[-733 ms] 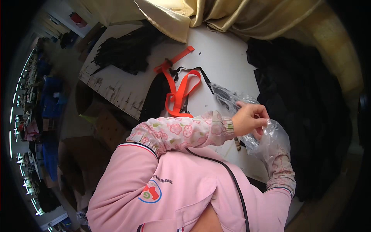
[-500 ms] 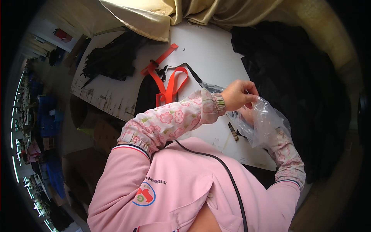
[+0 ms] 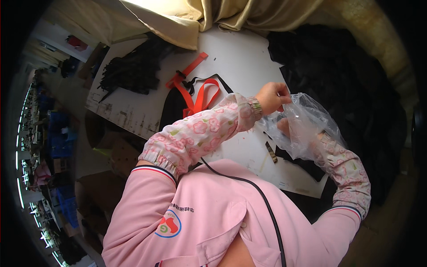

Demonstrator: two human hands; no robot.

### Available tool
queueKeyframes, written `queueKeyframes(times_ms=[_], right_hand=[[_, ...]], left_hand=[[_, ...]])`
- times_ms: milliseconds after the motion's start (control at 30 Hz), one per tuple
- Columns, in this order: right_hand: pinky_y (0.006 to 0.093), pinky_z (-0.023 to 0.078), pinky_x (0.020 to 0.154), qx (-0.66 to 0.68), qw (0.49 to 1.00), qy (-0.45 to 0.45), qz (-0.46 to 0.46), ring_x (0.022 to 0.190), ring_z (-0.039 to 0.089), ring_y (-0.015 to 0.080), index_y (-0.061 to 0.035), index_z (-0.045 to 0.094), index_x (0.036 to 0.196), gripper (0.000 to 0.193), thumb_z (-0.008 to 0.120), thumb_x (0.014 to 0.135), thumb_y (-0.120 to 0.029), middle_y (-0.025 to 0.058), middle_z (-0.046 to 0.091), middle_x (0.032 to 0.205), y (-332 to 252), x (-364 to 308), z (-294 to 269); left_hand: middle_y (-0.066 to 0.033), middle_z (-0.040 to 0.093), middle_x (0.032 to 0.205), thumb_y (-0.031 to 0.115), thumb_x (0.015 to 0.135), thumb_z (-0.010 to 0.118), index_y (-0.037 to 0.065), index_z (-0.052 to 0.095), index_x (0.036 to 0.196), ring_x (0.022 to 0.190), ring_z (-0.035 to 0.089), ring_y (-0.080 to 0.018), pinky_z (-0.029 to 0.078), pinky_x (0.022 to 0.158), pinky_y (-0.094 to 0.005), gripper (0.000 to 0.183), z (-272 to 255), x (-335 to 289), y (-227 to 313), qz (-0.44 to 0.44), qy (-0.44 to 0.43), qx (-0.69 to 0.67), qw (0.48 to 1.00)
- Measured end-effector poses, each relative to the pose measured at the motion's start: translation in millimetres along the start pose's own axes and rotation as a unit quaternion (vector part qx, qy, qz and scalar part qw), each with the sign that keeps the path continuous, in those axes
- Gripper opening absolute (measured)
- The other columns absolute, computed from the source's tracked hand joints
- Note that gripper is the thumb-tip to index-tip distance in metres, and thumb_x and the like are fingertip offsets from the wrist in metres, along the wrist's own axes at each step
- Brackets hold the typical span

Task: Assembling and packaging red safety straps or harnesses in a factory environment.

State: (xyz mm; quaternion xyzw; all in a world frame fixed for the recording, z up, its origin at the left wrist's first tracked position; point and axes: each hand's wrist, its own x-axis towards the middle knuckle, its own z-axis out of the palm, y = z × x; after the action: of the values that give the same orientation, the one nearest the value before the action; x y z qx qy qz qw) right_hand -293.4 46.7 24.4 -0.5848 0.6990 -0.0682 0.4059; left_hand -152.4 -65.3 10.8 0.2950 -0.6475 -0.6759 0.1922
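Observation:
My left hand (image 3: 270,99) pinches the upper edge of a clear plastic bag (image 3: 307,116), its fingers closed together. Behind or inside the see-through film is my right hand (image 3: 284,128); I cannot tell which, and the film blurs its fingers. The bag hangs crumpled over the right wrist and the lower end of the flowered sleeve cover. Left of the hands, a black item (image 3: 172,104) with bright orange straps (image 3: 201,95) lies on the white table (image 3: 240,55), partly hidden by my left forearm.
A pile of black strips (image 3: 131,71) lies at the table's far left. Black fabric (image 3: 338,75) is heaped on the right. Beige cloth (image 3: 249,13) drapes along the far edge. A small striped piece (image 3: 271,152) lies near the right forearm. A black cable (image 3: 249,181) crosses my chest.
The bag has spread wider and shifted a little to the right. My left hand has moved slightly up and right, and my right forearm has swung outward to the right.

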Motion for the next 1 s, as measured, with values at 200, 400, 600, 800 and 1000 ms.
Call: queueKeyframes(times_ms=[200,400,600,800,1000], right_hand=[[0.0370,0.046,0.063,-0.182,0.946,-0.008,-0.268,0.069,0.058,0.0324,-0.0009,0.055,0.084,0.011,0.060,0.074,-0.001,0.0147,0.061,0.076,-49.0,-49.8,-84.6],[0.0239,0.045,0.075,0.170,0.963,0.141,-0.153,0.083,0.058,0.0108,0.0022,0.063,0.101,0.020,0.058,0.083,-0.004,0.0042,0.065,0.090,-45.8,-80.4,-130.0],[0.0215,0.049,0.069,0.347,0.891,0.271,-0.107,0.081,0.060,0.0072,-0.0035,0.062,0.112,0.024,0.051,0.092,-0.011,0.0030,0.065,0.098,43.0,-67.2,-153.5],[0.0222,0.047,0.070,0.452,0.869,0.184,-0.080,0.079,0.055,0.0073,-0.0026,0.061,0.106,0.022,0.046,0.095,-0.014,0.0009,0.061,0.093,124.3,-20.0,-60.7],[0.0402,0.047,0.063,0.006,0.983,0.160,0.087,0.072,0.062,0.0312,-0.0063,0.062,0.083,0.034,0.069,0.076,-0.039,0.0131,0.064,0.074,130.4,43.2,134.5]], left_hand=[[-0.0036,0.058,0.072,0.010,0.084,0.064,0.001,0.056,0.081,0.055,0.058,-0.0130,0.052,0.055,-0.0279,0.012,-60.7,14.6,-19.3,-0.067,0.140,-0.032,0.987],[-0.0043,0.061,0.078,0.014,0.088,0.063,0.003,0.056,0.086,0.069,0.062,-0.0144,0.053,0.066,-0.0291,0.013,-67.7,2.0,31.3,0.148,-0.036,-0.175,0.973],[-0.0063,0.062,0.082,0.011,0.092,0.054,0.003,0.056,0.089,0.069,0.061,-0.0163,0.051,0.065,-0.0305,0.009,-114.4,-24.4,90.2,0.236,0.047,-0.201,0.949],[-0.0078,0.065,0.085,0.013,0.094,0.051,0.003,0.057,0.095,0.075,0.064,-0.0184,0.052,0.071,-0.0346,0.011,-147.4,-44.2,103.1,0.288,0.037,-0.272,0.917],[-0.0071,0.064,0.086,0.013,0.094,0.051,0.003,0.057,0.095,0.076,0.063,-0.0174,0.053,0.072,-0.0340,0.011,-134.6,-49.0,92.7,0.261,0.045,-0.299,0.917]])
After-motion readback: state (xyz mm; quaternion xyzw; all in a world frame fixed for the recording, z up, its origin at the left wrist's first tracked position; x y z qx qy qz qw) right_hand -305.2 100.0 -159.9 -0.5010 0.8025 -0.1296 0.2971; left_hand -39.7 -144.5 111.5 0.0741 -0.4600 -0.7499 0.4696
